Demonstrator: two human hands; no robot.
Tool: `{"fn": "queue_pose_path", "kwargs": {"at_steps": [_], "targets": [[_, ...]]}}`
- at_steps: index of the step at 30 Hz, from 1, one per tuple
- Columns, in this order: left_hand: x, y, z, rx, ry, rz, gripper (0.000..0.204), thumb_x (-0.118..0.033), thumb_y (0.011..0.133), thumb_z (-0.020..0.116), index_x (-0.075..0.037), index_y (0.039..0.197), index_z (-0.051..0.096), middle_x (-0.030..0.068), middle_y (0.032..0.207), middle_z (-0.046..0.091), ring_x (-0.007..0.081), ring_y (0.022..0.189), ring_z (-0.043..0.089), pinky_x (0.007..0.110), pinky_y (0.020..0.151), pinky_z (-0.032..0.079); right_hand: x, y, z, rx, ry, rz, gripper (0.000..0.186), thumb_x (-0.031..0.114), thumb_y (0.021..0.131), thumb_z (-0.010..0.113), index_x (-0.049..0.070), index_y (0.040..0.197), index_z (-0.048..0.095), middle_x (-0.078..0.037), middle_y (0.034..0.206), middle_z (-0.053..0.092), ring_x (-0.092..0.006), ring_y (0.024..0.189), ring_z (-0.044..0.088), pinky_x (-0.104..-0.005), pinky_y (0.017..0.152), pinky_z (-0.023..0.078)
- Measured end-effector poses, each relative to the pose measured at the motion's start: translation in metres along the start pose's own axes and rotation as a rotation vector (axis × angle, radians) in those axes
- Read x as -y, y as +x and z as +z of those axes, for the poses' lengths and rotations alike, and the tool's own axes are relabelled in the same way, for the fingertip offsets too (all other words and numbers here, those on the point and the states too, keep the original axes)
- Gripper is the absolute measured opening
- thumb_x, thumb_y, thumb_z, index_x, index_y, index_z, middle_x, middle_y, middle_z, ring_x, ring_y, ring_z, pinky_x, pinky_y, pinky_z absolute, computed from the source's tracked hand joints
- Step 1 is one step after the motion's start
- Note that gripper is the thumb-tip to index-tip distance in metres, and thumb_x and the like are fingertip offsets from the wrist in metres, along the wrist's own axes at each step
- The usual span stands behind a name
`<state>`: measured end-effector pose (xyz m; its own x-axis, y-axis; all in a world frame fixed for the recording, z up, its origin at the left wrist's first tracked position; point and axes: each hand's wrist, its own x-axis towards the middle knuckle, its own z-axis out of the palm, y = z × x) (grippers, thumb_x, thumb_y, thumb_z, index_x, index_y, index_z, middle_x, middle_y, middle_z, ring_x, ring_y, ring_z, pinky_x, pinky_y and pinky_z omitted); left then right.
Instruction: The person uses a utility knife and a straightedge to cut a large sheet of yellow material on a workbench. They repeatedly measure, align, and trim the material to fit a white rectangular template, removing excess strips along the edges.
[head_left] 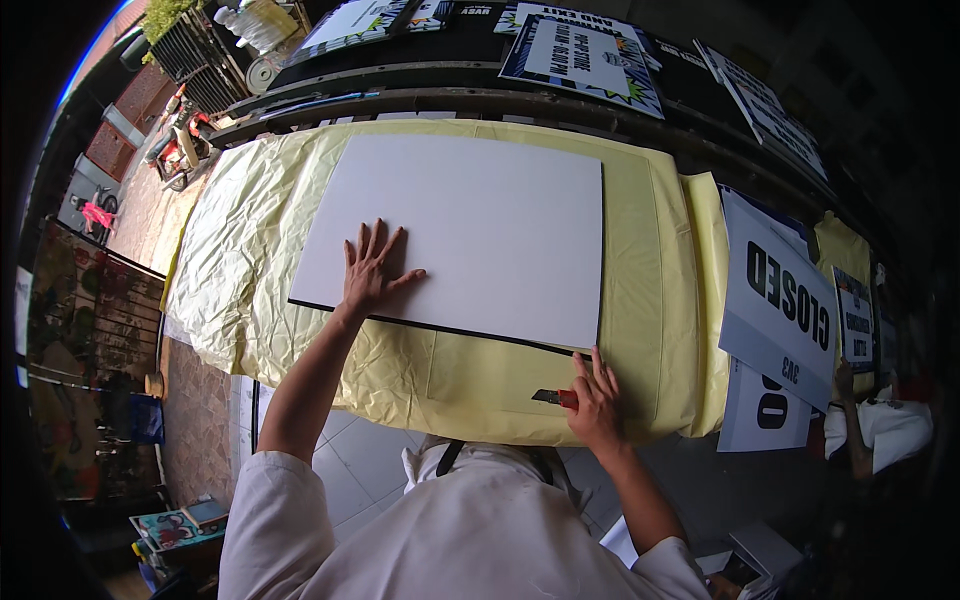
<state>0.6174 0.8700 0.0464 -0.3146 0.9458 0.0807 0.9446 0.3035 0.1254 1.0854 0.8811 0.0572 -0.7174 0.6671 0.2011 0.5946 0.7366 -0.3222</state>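
Observation:
A large white board (460,230) with a dark edge lies on crumpled pale yellow sheeting (245,240) covering the table before me. My left hand (372,272) rests flat on the board's near left part, fingers spread. At the near right corner, my right hand (598,405) grips a red-handled cutting knife (553,397), blade pointing left above the sheeting. My extended fingertips there reach the board's edge, where a narrow dark strip runs along it; whether that strip is separate from the board I cannot tell.
Printed sign boards (580,65) lie on a dark rack beyond the table; more white signs (760,310) overlap at the right. A co-worker's arm and white clothing (880,435) show at far right. A motorcycle (178,142) stands outside at back left. Colourful panels (170,530) lie at lower left.

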Motion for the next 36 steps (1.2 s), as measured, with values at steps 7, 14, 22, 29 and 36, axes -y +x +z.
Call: {"fn": "queue_pose_path", "kwargs": {"at_steps": [7, 14, 22, 29, 36], "targets": [[0.002, -0.002, -0.003, -0.001, -0.013, -0.009, 0.096, -0.074, 0.086, 0.063, -0.027, 0.164, 0.031, 0.0158, 0.172, 0.018, 0.0420, 0.159, 0.009, 0.064, 0.125, 0.008, 0.006, -0.006, 0.000, -0.006, 0.053, 0.010, 0.017, 0.008, 0.087, 0.070, 0.001, 0.088, 0.054, -0.025, 0.149, 0.055, -0.0495, 0.146, 0.040, -0.0649, 0.112, 0.039], [0.001, -0.001, -0.003, 0.010, -0.007, -0.014, 0.096, -0.073, 0.086, 0.064, -0.027, 0.164, 0.030, 0.0146, 0.173, 0.016, 0.0407, 0.159, 0.008, 0.063, 0.126, 0.008, 0.013, -0.021, 0.000, 0.022, 0.096, 0.035, 0.015, 0.007, 0.086, 0.069, 0.003, 0.086, 0.054, -0.023, 0.150, 0.055, -0.0477, 0.146, 0.042, -0.0648, 0.112, 0.039], [-0.002, 0.000, -0.006, 0.040, 0.011, -0.023, 0.099, -0.078, 0.085, 0.060, -0.029, 0.165, 0.028, 0.0141, 0.173, 0.015, 0.0400, 0.159, 0.006, 0.062, 0.127, 0.007, 0.014, -0.023, -0.016, -0.114, 0.262, 0.068, 0.013, 0.000, 0.083, 0.066, 0.005, 0.088, 0.055, -0.020, 0.139, 0.064, -0.0466, 0.139, 0.051, -0.0561, 0.104, 0.046], [0.006, -0.004, 0.004, -0.002, -0.006, -0.009, 0.100, -0.079, 0.085, 0.060, -0.026, 0.164, 0.030, 0.0162, 0.172, 0.017, 0.0410, 0.159, 0.007, 0.064, 0.126, 0.008, 0.014, -0.011, -0.009, -0.324, 0.557, 0.296, 0.008, -0.007, 0.090, 0.054, 0.001, 0.089, 0.055, -0.021, 0.140, 0.064, -0.0390, 0.137, 0.056, -0.0430, 0.100, 0.051], [0.005, -0.003, 0.001, -0.021, -0.083, 0.005, 0.104, -0.083, 0.083, 0.059, -0.023, 0.164, 0.031, 0.0174, 0.171, 0.018, 0.0434, 0.158, 0.009, 0.066, 0.125, 0.008, -0.002, -0.011, -0.016, -0.318, 0.729, 0.603, 0.007, -0.003, 0.098, 0.051, -0.001, 0.096, 0.057, -0.019, 0.117, 0.074, -0.0249, 0.085, 0.078, -0.0360, 0.072, 0.060]]}}
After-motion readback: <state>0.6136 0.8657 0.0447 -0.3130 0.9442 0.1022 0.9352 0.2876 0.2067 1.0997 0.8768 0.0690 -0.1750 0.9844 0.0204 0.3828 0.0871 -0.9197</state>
